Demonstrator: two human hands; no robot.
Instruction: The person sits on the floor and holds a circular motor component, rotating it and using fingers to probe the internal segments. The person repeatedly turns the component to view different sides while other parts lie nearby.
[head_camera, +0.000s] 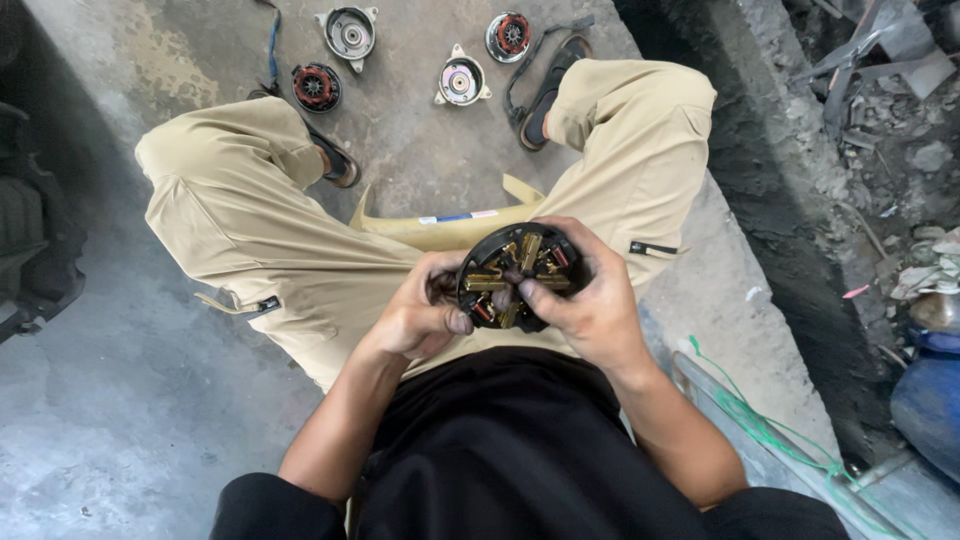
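I've got both hands on the round black brush holder (520, 275) over my lap: left hand (420, 318) gripping its left edge, right hand (590, 300) clasping the right, thumb on the brass parts.

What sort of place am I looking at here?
Probably a small motor repair workshop: bare concrete floor, dismantled motor housings and wound cores laid out, both hands holding a black brush-holder part.

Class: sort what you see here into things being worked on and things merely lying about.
In hand:
round black plastic holder with brass fittings
left hand
right hand

Lying about:
two round silver metal covers
two round red-wound coils
green string
blue container
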